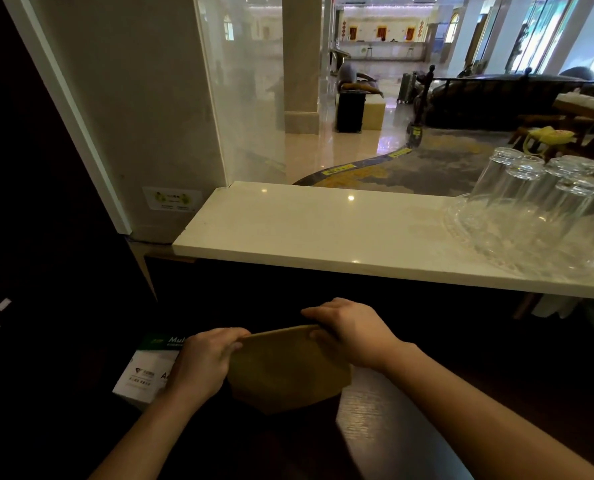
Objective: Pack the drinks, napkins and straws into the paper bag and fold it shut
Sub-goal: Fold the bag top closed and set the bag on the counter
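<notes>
A brown paper bag stands on the dark lower counter in front of me, below the white stone ledge. Both hands pinch its top edge, which looks flattened together. My left hand grips the left end of that edge and my right hand grips the right end. The bag's inside is hidden. No drinks, napkins or straws show outside the bag.
A white and green box lies just left of the bag, partly under my left wrist. Several upturned clear glasses on a glass tray crowd the right of the white stone ledge. A glass pane and pillar rise at left.
</notes>
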The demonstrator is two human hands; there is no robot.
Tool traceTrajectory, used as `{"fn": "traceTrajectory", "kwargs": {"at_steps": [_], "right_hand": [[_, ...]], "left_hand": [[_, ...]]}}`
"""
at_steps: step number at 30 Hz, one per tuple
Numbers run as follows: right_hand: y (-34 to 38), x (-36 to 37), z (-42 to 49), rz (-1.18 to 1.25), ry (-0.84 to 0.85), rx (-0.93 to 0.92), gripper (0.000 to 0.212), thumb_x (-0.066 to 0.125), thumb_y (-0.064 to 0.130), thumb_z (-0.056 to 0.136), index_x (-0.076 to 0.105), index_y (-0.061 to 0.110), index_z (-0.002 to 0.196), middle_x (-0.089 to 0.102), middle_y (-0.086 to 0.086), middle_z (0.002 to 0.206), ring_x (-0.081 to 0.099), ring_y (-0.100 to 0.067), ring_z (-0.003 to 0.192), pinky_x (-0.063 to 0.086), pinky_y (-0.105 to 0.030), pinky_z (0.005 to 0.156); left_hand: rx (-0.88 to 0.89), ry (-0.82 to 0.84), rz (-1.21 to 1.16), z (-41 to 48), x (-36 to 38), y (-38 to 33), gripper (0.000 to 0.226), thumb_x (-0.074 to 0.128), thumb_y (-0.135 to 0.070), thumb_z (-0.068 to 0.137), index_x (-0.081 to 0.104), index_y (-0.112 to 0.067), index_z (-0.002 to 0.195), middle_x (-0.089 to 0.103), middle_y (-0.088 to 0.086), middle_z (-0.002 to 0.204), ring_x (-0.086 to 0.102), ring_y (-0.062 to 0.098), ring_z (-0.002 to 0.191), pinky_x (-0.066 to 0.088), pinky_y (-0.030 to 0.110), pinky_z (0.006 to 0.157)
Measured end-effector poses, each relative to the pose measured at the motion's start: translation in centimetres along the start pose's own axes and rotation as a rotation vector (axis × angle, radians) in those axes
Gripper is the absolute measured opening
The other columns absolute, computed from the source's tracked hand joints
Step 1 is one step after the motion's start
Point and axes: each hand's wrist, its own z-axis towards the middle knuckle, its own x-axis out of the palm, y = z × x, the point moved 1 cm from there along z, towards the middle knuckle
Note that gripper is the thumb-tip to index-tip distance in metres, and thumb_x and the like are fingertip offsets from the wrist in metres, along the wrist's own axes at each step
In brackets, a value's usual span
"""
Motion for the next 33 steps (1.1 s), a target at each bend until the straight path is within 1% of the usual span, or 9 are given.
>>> {"fn": "traceTrajectory", "kwargs": {"at_steps": [4,7,12,17,21,26,28,30,33], "right_hand": [[0.6,0.6,0.4,-0.006,-0.019,-0.037,0.023,0.045,0.032,0.096,0.066,0.025,0.104,0.071,0.005,0.098,0.065,-0.015,0.092,0.052,-0.037,0.078],[0.5,0.1,0.5,0.021,-0.030,-0.001,0.020,0.049,0.028,0.095,0.068,0.025,0.102,0.071,0.006,0.096,0.066,-0.014,0.090,0.052,-0.034,0.078],[0.9,-1.4,0.1,0.110,-0.112,0.070,0.019,0.053,0.026,0.094,0.070,0.026,0.102,0.072,0.009,0.094,0.066,-0.011,0.087,0.053,-0.031,0.076],[1.4,-3.9,-0.5,0.097,-0.204,0.104,0.017,0.054,0.028,0.092,0.069,0.028,0.100,0.073,0.009,0.091,0.066,-0.014,0.085,0.052,-0.031,0.072],[1.7,-6.7,-1.4,0.097,-0.265,0.153,0.017,0.057,0.027,0.091,0.071,0.026,0.101,0.075,0.005,0.090,0.068,-0.020,0.083,0.053,-0.033,0.070],[1.5,-10.8,-2.9,0.148,-0.334,0.210,0.017,0.062,0.021,0.090,0.072,0.023,0.103,0.075,0.004,0.092,0.069,-0.017,0.084,0.055,-0.039,0.076],[1.3,-12.5,-3.3,0.167,-0.373,0.228,0.016,0.062,0.020,0.091,0.072,0.024,0.102,0.075,0.006,0.092,0.068,-0.014,0.084,0.056,-0.038,0.076],[0.9,-13.9,-3.6,0.173,-0.416,0.248,0.017,0.062,0.020,0.091,0.072,0.025,0.103,0.075,0.007,0.093,0.067,-0.014,0.085,0.056,-0.038,0.075],[0.2,-16.0,-3.6,0.150,-0.491,0.267,0.016,0.064,0.021,0.090,0.073,0.025,0.102,0.075,0.005,0.091,0.068,-0.018,0.084,0.055,-0.036,0.072]], "left_hand": [[-0.020,-0.003,-0.033,-0.3,0.1,0.4,0.030,0.077,0.004,0.081,0.077,-0.013,0.105,0.074,0.003,0.095,0.063,0.013,0.084,0.040,0.009,0.071],[-0.130,-0.041,-0.134,0.1,-0.3,0.8,0.028,0.075,-0.001,0.085,0.077,-0.018,0.107,0.069,-0.009,0.100,0.060,0.005,0.092,0.036,-0.002,0.076],[-0.199,-0.128,-0.269,1.6,-1.8,0.2,0.032,0.076,0.001,0.082,0.079,-0.027,0.097,0.065,-0.030,0.092,0.058,-0.019,0.090,0.039,-0.001,0.076],[-0.169,-0.198,-0.365,3.2,-2.9,-1.1,0.046,0.076,0.001,0.081,0.073,-0.044,0.090,0.071,-0.029,0.084,0.063,-0.013,0.089,0.046,0.005,0.076],[-0.145,-0.227,-0.503,4.7,-3.4,-1.9,0.047,0.077,-0.007,0.083,0.072,-0.052,0.097,0.071,-0.028,0.097,0.068,-0.002,0.087,0.052,0.011,0.072],[-0.229,-0.250,-0.826,7.3,-3.2,-2.2,0.025,0.063,-0.041,0.087,0.072,-0.038,0.111,0.073,-0.013,0.108,0.067,0.010,0.103,0.055,0.025,0.084],[-0.198,-0.197,-0.746,9.0,-3.0,-2.5,0.035,0.055,-0.048,0.087,0.070,-0.032,0.115,0.071,-0.007,0.114,0.064,0.011,0.110,0.052,0.026,0.088],[-0.146,-0.089,-0.480,11.2,-2.5,-3.0,0.043,0.047,-0.047,0.089,0.066,-0.022,0.119,0.064,0.001,0.120,0.060,0.021,0.111,0.051,0.039,0.087],[-0.121,0.005,-0.150,15.2,-1.6,-4.5,0.033,0.048,-0.031,0.096,0.059,-0.009,0.117,0.057,0.016,0.126,0.053,0.036,0.114,0.045,0.054,0.094]]}}
